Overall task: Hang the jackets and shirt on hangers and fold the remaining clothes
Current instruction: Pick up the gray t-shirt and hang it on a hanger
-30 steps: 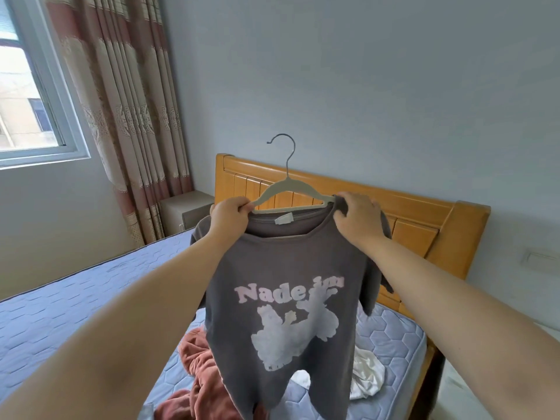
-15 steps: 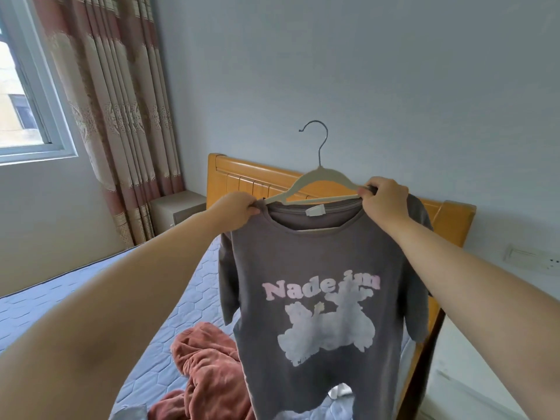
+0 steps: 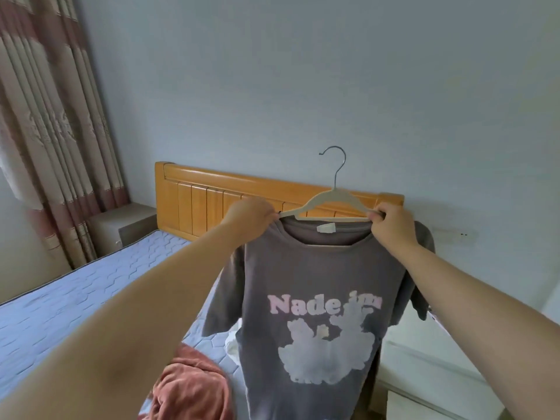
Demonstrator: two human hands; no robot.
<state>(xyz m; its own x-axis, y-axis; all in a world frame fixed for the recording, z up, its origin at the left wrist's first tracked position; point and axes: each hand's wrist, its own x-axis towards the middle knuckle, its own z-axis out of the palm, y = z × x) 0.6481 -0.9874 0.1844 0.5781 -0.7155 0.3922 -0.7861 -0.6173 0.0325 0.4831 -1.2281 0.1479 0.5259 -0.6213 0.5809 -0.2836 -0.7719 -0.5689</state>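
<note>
The grey T-shirt (image 3: 318,283) hangs upright on the white hanger (image 3: 333,197), held above the near right part of the mattress (image 3: 75,298). Its shoulder line runs left to right between the hands. The left hand (image 3: 251,218) pinches the left shoulder; the right hand (image 3: 392,227) pinches the right, both clamped on fabric

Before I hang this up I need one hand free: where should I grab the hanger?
Probably the hanger at its neck, where wire hook meets shoulders, from above: it stands upright, bare and centred over the collar of the grey T-shirt, so the load should hang level.
</note>
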